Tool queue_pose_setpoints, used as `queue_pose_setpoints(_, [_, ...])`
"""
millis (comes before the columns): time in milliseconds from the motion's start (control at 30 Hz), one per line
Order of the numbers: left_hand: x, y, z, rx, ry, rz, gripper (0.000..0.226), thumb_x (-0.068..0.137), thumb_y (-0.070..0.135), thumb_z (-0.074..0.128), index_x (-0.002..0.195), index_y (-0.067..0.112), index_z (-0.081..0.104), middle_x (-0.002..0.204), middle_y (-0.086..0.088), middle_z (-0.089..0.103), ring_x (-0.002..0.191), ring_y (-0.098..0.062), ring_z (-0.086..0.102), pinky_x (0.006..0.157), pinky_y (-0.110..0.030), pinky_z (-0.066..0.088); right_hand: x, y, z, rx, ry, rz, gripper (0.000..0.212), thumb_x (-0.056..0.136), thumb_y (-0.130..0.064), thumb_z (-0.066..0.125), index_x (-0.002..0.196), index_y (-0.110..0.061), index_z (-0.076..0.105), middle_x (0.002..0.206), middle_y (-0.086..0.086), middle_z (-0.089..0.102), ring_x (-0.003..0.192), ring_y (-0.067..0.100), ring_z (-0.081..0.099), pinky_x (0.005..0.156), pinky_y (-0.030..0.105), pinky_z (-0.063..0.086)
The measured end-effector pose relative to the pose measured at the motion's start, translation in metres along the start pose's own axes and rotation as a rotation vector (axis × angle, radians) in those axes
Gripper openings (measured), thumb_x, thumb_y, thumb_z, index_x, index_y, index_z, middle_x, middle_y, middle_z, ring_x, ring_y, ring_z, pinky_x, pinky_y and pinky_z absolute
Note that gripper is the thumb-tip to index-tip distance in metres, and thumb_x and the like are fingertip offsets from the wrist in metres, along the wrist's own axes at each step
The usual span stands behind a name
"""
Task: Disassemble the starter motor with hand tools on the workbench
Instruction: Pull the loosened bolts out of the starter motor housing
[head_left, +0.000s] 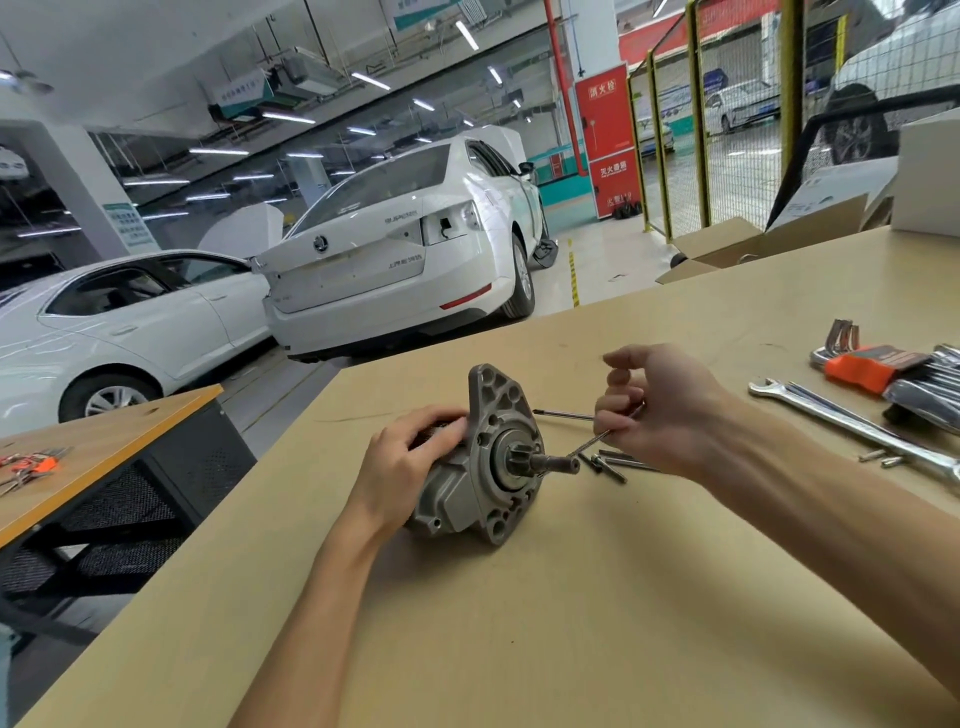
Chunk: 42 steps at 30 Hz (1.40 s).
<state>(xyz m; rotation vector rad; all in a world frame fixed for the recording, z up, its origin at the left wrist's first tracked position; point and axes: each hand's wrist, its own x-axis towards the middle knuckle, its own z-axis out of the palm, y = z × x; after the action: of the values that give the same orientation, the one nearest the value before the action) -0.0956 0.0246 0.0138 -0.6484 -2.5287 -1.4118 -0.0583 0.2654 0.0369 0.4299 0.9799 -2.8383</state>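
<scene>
- Right hand (660, 410): fingers curled, pinching a thin metal rod (597, 440), its tip angled down toward the motor's shaft (558, 462); judged a long bolt being drawn clear or a thin tool, cannot tell which.
- Left hand (410, 462): fingers curved over the motor body at 9 o'clock of the flange, pressing it down, presumably to stop it rolling.
- Starter motor (483, 467): lying on its side mid-workbench (571, 623), shaft pointing to 3 o'clock.
- Loose bolts (610, 465): just beside the shaft at 3 o'clock, seemingly set aside within reach.
- Wrench (852, 423) and hex keys (878, 366): well apart at 2 o'clock.
</scene>
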Motion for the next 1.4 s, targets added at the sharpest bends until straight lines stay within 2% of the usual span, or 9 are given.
queue_pose_setpoints(200, [0.006,0.012,0.002,0.232,0.012,-0.006,0.025,0.084,0.052,0.046,0.090,0.045,0.070,0.098,0.013,0.066,0.104,-0.010,0.054,0.091,-0.034,0.037,-0.005,-0.002,0.004,0.074,-0.022,-0.327,0.047,0.090,-0.016,0.048,0.055,-0.025,0.019,0.045,-0.007,0.014,0.036,0.010,0.011,0.034,0.019,0.010])
queue_pose_setpoints(333, [0.011,0.018,0.004,0.438,-0.033,-0.043,0.034,0.084,0.056,0.031,0.091,0.052,0.064,0.089,0.002,0.054,0.097,-0.015,0.045,0.090,-0.039,0.029,-0.008,0.004,0.008,0.067,-0.136,-0.341,0.047,0.089,-0.016,0.049,0.054,-0.025,0.018,0.046,-0.006,0.013,0.036,0.010,0.010,0.035,0.019,0.010])
queue_pose_setpoints(533, [0.008,0.021,0.008,0.580,-0.009,-0.011,0.037,0.087,0.051,0.023,0.065,0.065,0.049,0.080,0.003,0.050,0.085,-0.010,0.043,0.082,-0.038,0.026,0.002,0.023,0.016,0.208,-0.145,-0.278,0.051,0.095,-0.017,0.044,0.050,-0.023,0.019,0.043,-0.005,0.015,0.034,0.010,0.012,0.035,0.019,0.010])
queue_pose_setpoints(633, [0.008,0.020,0.009,0.592,0.007,-0.017,0.039,0.088,0.050,0.022,0.062,0.054,0.051,0.079,0.003,0.049,0.085,-0.007,0.042,0.079,-0.037,0.024,0.006,0.025,0.019,0.229,-0.115,-0.297,0.052,0.096,-0.016,0.043,0.051,-0.023,0.019,0.044,-0.005,0.015,0.034,0.010,0.012,0.034,0.019,0.011])
queue_pose_setpoints(933, [0.007,0.020,0.013,0.603,0.096,-0.002,0.033,0.101,0.041,0.030,0.114,0.039,0.060,0.111,0.013,0.063,0.099,-0.009,0.050,0.088,-0.037,0.032,0.007,0.033,0.025,0.070,-0.169,-0.390,0.056,0.101,-0.016,0.041,0.048,-0.022,0.022,0.049,-0.004,0.015,0.041,0.011,0.013,0.037,0.022,0.012])
queue_pose_setpoints(1067, [0.002,0.022,0.014,0.456,0.139,0.093,0.042,0.105,0.036,0.040,0.144,0.049,0.036,0.106,0.019,0.056,0.097,-0.002,0.058,0.076,-0.020,0.042,0.005,0.037,0.026,-0.025,-0.205,-0.435,0.055,0.101,-0.018,0.044,0.050,-0.022,0.023,0.051,-0.003,0.017,0.044,0.012,0.016,0.039,0.023,0.014])
queue_pose_setpoints(1133, [-0.001,0.028,0.016,0.405,0.128,0.229,0.041,0.103,0.044,0.044,0.141,0.057,0.036,0.114,0.023,0.052,0.105,0.006,0.056,0.081,-0.010,0.043,0.005,0.039,0.025,-0.081,-0.203,-0.467,0.055,0.102,-0.021,0.045,0.050,-0.021,0.026,0.052,-0.003,0.020,0.044,0.013,0.023,0.042,0.024,0.018])
queue_pose_setpoints(1267, [0.000,0.032,0.016,0.212,-0.052,0.224,0.025,0.088,0.059,0.064,0.111,0.050,0.069,0.132,0.016,0.049,0.120,0.002,0.053,0.100,-0.025,0.050,0.003,0.043,0.024,-0.241,-0.204,-0.613,0.055,0.105,-0.025,0.041,0.051,-0.017,0.036,0.049,-0.003,0.031,0.050,0.015,0.041,0.056,0.030,0.035])
queue_pose_setpoints(1400, [0.005,0.037,0.015,0.171,-0.184,0.133,0.026,0.077,0.061,0.066,0.087,0.041,0.080,0.124,-0.001,0.052,0.121,-0.006,0.051,0.101,-0.034,0.049,0.003,0.047,0.021,-0.434,-0.214,-0.799,0.047,0.107,-0.025,0.035,0.063,-0.011,0.044,0.052,-0.003,0.041,0.058,0.012,0.049,0.062,0.021,0.042])
